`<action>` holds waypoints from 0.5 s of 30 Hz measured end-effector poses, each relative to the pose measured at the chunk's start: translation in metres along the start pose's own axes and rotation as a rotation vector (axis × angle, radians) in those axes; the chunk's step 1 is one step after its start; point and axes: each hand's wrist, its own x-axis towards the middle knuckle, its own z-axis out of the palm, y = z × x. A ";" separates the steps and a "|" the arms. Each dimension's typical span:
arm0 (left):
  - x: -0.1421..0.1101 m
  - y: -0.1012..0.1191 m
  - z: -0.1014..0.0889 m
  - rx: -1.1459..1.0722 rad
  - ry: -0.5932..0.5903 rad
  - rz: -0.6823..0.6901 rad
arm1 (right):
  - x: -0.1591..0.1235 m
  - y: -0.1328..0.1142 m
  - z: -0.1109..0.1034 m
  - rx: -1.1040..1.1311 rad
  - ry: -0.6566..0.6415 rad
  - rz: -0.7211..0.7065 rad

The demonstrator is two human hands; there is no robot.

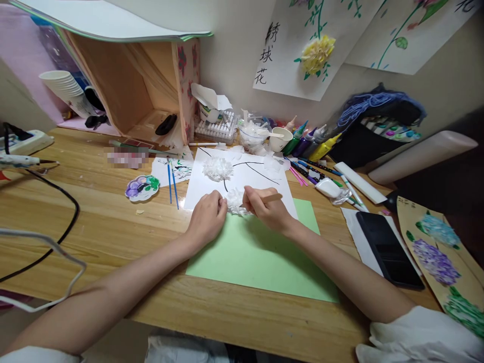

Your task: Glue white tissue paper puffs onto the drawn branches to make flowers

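Note:
A white sheet [249,176] with black drawn stems lies on the wooden desk, overlapping a green sheet [260,257]. One white crumpled-tissue flower [217,168] sits near its top. A second tissue cluster [235,200] lies at its lower edge, between my hands. My left hand [206,218] is closed, its fingertips pressed against the cluster's left side. My right hand [264,205] is closed round a thin wooden stick [273,197] whose tip meets the cluster.
Two blue brushes [172,184] and a paint palette [142,187] lie to the left. Bowls [280,138], paint bottles [313,143] and pens crowd the back. A black phone [389,249] and a painted flower card [438,252] lie right. Cables [56,237] cross the desk's left.

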 end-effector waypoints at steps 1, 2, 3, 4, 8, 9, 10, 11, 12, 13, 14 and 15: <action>0.000 0.000 0.000 0.001 0.000 0.000 | -0.005 0.002 -0.001 -0.002 0.002 -0.028; 0.000 0.000 0.000 0.002 -0.001 -0.001 | -0.009 0.003 -0.001 -0.013 -0.003 -0.060; 0.000 0.000 0.000 0.004 -0.001 -0.003 | -0.012 0.005 0.000 -0.030 -0.012 -0.092; 0.000 0.000 0.000 0.005 -0.003 -0.005 | -0.014 0.007 0.001 -0.046 -0.022 -0.118; 0.000 0.000 0.001 0.011 -0.007 -0.005 | -0.019 0.012 0.007 -0.076 -0.042 -0.174; 0.000 -0.001 0.001 0.011 -0.006 -0.002 | -0.020 0.013 0.008 -0.074 -0.037 -0.184; 0.000 -0.001 0.001 0.011 -0.004 0.001 | -0.021 0.014 0.008 -0.068 -0.027 -0.193; 0.000 -0.001 0.001 0.010 0.000 0.004 | -0.022 0.015 0.008 -0.060 -0.008 -0.199; 0.000 -0.001 0.001 0.008 0.003 0.005 | -0.023 0.015 0.007 -0.046 0.018 -0.202; 0.000 -0.001 0.002 0.003 0.005 0.007 | -0.024 0.016 0.006 -0.029 0.046 -0.200; 0.000 -0.001 0.002 -0.002 0.007 0.008 | -0.025 0.017 0.005 -0.013 0.068 -0.192; 0.000 -0.001 0.002 -0.008 0.008 0.008 | -0.026 0.018 0.005 -0.002 0.081 -0.181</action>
